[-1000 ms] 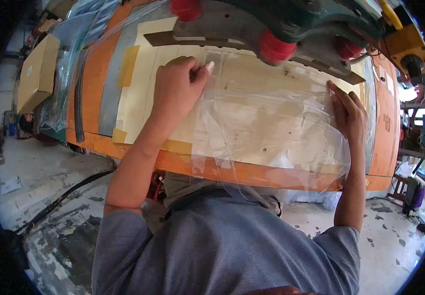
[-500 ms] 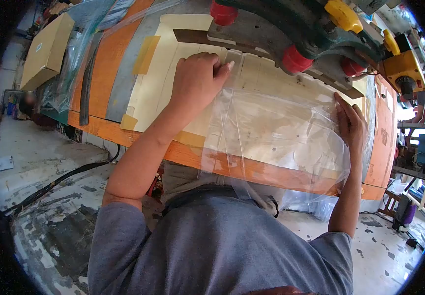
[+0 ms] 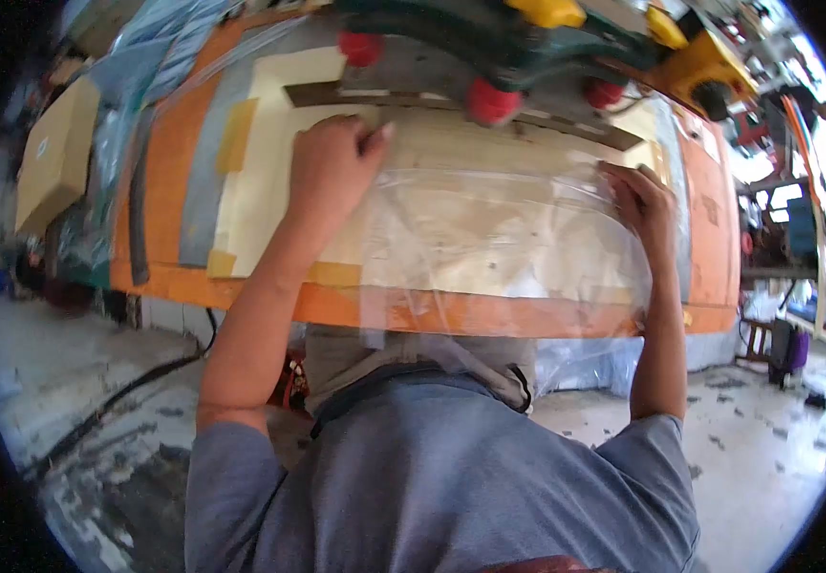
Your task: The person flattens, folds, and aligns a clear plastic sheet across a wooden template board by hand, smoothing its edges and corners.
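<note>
A clear plastic sheet (image 3: 489, 239) lies across the pale, taped work surface (image 3: 260, 210) and hangs over the bench's orange front edge. My left hand (image 3: 332, 158) is closed at the sheet's upper left corner, thumb pointing up; the plastic inside the fingers is mostly hidden. At the upper right corner, my right hand (image 3: 644, 199) has its fingers curled and pinched on the film. Both hands are just on my side of a dark metal bar (image 3: 470, 107) under the machine.
A dark green machine frame (image 3: 451, 38) with red round knobs (image 3: 494, 100) and a yellow box (image 3: 704, 72) stands over the back. A cardboard box (image 3: 57, 153) and folded plastic are at left. A black cable (image 3: 136, 382) runs along the floor.
The camera view has shifted, so the bench appears further left. My right hand's fingers have curled from nearly straight into a pinch, drawing slightly away from the bar. My left hand remains closed.
</note>
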Demonstrator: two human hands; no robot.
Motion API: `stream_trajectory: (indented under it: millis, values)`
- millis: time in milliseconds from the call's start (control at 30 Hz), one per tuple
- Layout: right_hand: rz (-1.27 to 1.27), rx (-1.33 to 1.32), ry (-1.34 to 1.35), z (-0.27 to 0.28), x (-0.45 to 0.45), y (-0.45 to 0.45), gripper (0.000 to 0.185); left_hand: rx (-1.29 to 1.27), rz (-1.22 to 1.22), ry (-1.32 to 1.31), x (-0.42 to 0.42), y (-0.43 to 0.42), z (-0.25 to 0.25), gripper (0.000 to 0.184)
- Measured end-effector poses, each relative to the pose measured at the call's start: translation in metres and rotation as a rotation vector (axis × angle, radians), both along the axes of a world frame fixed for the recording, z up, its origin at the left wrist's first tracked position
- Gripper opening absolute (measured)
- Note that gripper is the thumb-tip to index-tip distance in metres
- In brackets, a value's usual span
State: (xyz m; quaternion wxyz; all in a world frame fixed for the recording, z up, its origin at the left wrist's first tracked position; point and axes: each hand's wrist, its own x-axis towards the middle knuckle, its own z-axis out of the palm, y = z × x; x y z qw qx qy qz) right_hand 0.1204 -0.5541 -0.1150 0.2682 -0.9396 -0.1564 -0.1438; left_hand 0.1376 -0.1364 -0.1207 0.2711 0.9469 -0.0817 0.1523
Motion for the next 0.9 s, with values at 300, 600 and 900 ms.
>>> stream_trajectory:
  millis: [300, 600, 900]
  values:
    - [-0.092, 0.2, 0.399, 0.043, -0.039, 0.014, 0.052, -0.074, -0.07, 0.151, -0.027, 0.009, 0.017, 0.042]
    - [-0.126, 0.173, 0.397, 0.04, -0.043, 0.019, 0.05, -0.113, -0.045, 0.207, -0.027, 0.012, 0.012, 0.042]
    - [-0.107, 0.179, 0.386, 0.032, -0.04, 0.018, 0.049, -0.068, -0.068, 0.114, -0.026, 0.014, 0.009, 0.041]
